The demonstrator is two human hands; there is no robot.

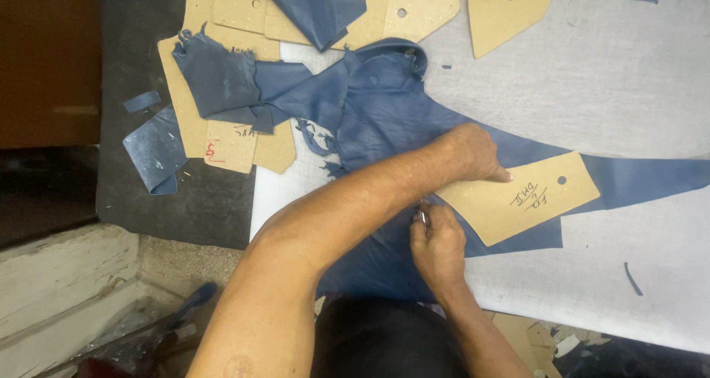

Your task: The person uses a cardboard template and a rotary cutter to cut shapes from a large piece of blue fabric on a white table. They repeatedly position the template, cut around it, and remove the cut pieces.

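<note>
— While we look down over our own arms, what do we have under the left hand (473,154)?

— We have it crossed over to the right, lying flat on the upper left corner of the tan cardboard pattern (521,197). Its fingers are stretched out and pressed down, gripping nothing, only pinning the card against the blue leather (384,115).

— And the right hand (438,243)?

— It sits just below the left forearm, at the pattern's lower left edge. Its fingers are curled tight around a small metal tool (421,216); only a glint of the tip shows above the knuckles, so we cannot tell what kind of tool it is. The tip is at the edge of the card, touching or nearly touching the leather.

— Where does the leather lie?

— It spreads across the pale grey cutting board (629,82), from a ragged, bunched end at the upper left down to our body, with 1 long strip running off to the right under the pattern. The pattern has 1 punched hole near its right end and some handwriting in the middle.

— What else is around us?

— More tan patterns (237,23) are stacked at the top left, partly under the leather, with 1 folded blue piece (314,8) resting on them. Loose blue scraps (154,152) lie on the dark mat (133,45) at the left.
</note>
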